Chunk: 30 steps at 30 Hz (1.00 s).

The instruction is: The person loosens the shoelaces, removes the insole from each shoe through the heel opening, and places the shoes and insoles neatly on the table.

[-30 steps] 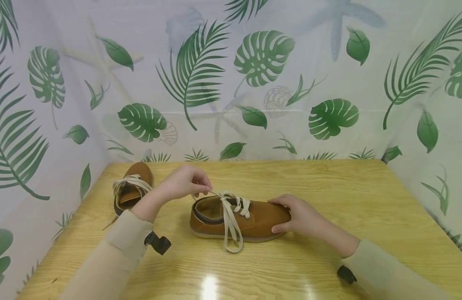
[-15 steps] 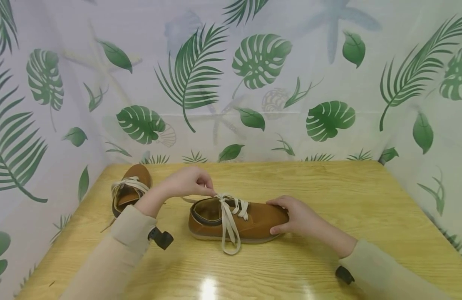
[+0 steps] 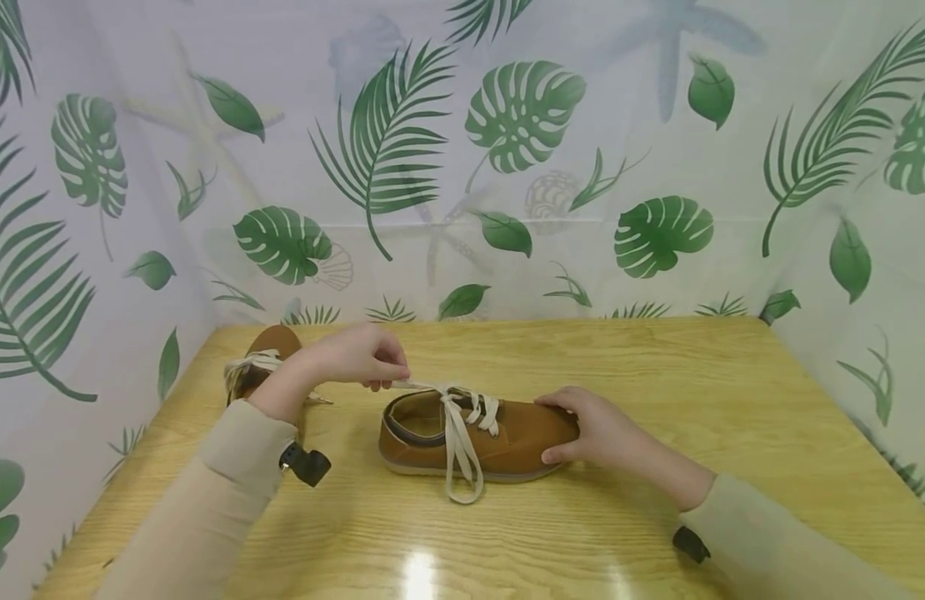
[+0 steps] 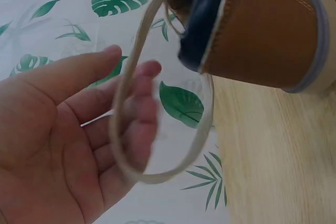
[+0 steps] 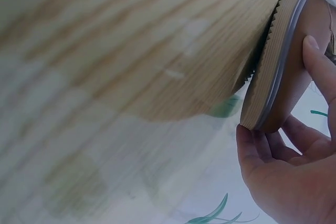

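The laced brown shoe [image 3: 533, 442] rests sole down on the wooden worktop [image 3: 567, 525], near its middle, with the toe pointing to 3 o'clock and the heel to 9 o'clock. Cream laces cross the front of the shoe and meet in a knot [image 3: 447, 396] beside the ankle opening. From the knot a lace loop [image 3: 453, 437] drops over the shoe's near side towards 6 o'clock, its lower end lying on the worktop.

At 10 o'clock from the shoe's centre is the left hand [image 3: 361, 354]. Its grip is wide in the left wrist view, the thumb well apart from the fingers. A second lace loop [image 4: 157, 178] runs down from the knot, curves across in front of these fingers and goes up again towards the heel; whether it touches them I cannot tell. From the head, this loop stretches from the knot towards 9 o'clock to the hand.

At 3 o'clock the right hand [image 3: 597, 429] holds the toe end, its grip around the shoe: the thumb presses the near side, and the fingers reach around the toe.

Further out towards 10 o'clock stands another brown shoe [image 3: 277, 340], toe towards 12 o'clock, partly hidden by the left forearm. Both sleeves are beige, with a black device below each cuff. Beyond the worktop, at 12 o'clock, hangs a white backdrop [image 3: 432, 108] with green leaves.
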Each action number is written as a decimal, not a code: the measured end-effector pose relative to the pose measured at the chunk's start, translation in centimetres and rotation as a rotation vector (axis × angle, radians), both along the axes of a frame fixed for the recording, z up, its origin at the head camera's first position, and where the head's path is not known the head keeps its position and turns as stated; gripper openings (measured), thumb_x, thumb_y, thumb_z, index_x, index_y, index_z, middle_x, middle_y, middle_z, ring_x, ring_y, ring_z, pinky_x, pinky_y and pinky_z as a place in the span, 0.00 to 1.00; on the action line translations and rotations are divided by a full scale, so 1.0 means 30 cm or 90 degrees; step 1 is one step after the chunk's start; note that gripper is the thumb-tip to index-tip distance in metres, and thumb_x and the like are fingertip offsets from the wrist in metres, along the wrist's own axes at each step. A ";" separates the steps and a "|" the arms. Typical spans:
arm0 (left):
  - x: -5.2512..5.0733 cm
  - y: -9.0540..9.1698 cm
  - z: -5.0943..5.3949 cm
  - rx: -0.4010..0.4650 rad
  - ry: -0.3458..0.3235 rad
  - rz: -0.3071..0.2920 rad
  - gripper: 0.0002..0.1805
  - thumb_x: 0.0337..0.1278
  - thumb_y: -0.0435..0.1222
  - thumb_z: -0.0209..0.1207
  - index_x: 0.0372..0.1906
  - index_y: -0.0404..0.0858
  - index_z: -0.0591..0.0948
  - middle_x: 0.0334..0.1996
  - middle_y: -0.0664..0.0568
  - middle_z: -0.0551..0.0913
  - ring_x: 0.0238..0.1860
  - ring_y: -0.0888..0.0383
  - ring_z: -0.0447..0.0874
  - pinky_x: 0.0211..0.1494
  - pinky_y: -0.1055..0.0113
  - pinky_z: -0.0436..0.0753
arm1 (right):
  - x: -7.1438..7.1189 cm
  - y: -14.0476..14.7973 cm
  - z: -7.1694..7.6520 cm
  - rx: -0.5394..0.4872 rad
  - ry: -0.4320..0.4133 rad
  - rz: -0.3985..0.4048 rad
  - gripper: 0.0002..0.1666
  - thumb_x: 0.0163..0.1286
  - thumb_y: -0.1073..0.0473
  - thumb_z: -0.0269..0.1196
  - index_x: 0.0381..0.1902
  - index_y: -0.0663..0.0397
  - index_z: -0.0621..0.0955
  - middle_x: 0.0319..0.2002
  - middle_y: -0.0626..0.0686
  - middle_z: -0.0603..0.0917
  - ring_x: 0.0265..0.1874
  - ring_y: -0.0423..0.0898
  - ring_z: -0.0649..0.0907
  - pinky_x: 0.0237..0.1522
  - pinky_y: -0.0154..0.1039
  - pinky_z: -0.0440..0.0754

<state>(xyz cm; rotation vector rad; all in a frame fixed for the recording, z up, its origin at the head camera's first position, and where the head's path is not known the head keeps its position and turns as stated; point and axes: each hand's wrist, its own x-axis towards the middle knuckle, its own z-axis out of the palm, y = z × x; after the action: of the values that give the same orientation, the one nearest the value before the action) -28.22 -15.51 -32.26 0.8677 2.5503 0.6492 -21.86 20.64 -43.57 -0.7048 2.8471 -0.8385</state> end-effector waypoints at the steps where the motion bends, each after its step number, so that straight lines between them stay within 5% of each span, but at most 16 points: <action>1: -0.002 0.001 -0.005 -0.008 0.009 -0.006 0.09 0.76 0.37 0.62 0.44 0.36 0.89 0.35 0.48 0.89 0.34 0.58 0.84 0.43 0.62 0.85 | -0.001 0.001 0.000 0.000 -0.001 -0.001 0.44 0.59 0.51 0.83 0.69 0.64 0.79 0.63 0.64 0.83 0.62 0.64 0.82 0.64 0.61 0.81; 6: -0.007 0.049 -0.042 -0.015 0.090 -0.023 0.10 0.76 0.39 0.61 0.49 0.39 0.89 0.43 0.49 0.91 0.45 0.55 0.88 0.53 0.56 0.87 | 0.001 -0.002 0.001 0.001 0.005 0.005 0.45 0.58 0.50 0.83 0.68 0.65 0.79 0.62 0.64 0.84 0.62 0.63 0.83 0.64 0.61 0.81; 11: -0.012 0.124 -0.063 -0.010 0.079 -0.013 0.12 0.77 0.44 0.62 0.49 0.41 0.89 0.43 0.51 0.91 0.45 0.56 0.89 0.55 0.57 0.86 | 0.008 -0.005 -0.004 -0.007 0.000 0.006 0.45 0.58 0.50 0.83 0.68 0.65 0.79 0.62 0.64 0.84 0.61 0.63 0.83 0.63 0.61 0.82; 20: -0.023 0.176 -0.090 -0.004 0.051 -0.055 0.09 0.71 0.40 0.68 0.37 0.40 0.90 0.33 0.52 0.91 0.31 0.63 0.83 0.39 0.70 0.81 | 0.007 -0.006 -0.004 -0.009 -0.004 0.006 0.45 0.58 0.49 0.83 0.68 0.64 0.79 0.62 0.64 0.84 0.61 0.63 0.83 0.63 0.61 0.82; 26: -0.021 0.167 -0.100 0.057 0.026 0.035 0.07 0.71 0.35 0.64 0.35 0.39 0.88 0.33 0.51 0.88 0.33 0.59 0.81 0.41 0.66 0.81 | 0.004 -0.006 -0.002 -0.011 -0.004 0.005 0.45 0.58 0.50 0.83 0.68 0.64 0.79 0.62 0.64 0.84 0.62 0.63 0.83 0.63 0.61 0.82; 30: -0.013 0.165 -0.099 0.142 -0.051 0.096 0.08 0.75 0.37 0.60 0.39 0.37 0.85 0.38 0.48 0.88 0.39 0.57 0.82 0.48 0.61 0.82 | 0.002 -0.005 0.002 -0.010 -0.004 0.003 0.45 0.59 0.50 0.83 0.68 0.65 0.79 0.63 0.64 0.84 0.62 0.63 0.83 0.63 0.61 0.82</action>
<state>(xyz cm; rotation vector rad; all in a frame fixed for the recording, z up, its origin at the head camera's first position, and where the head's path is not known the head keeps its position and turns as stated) -28.60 -10.56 -35.23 0.7067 2.5213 1.0103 -21.80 20.50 -43.52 -0.7095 2.8355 -0.8610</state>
